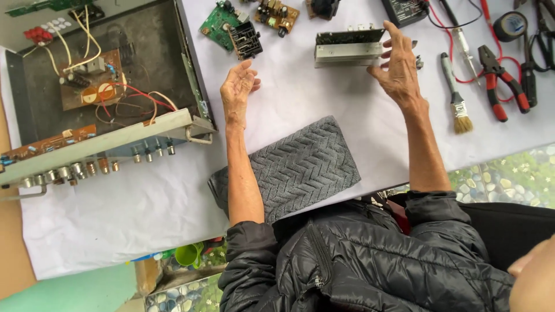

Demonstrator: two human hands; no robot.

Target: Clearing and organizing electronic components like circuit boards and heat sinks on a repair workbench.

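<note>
My hands hover empty, fingers loose; right hand nearest the grey metal module at upper centre; left hand beside the green circuit board.

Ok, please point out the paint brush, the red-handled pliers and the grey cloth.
paint brush [461, 122], head view, on its bristles.
red-handled pliers [493, 68], head view, at the pivot.
grey cloth [306, 164], head view, on its middle.

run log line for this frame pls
left hand: open, empty, over white cloth | right hand: open, by metal module | grey towel below
</note>
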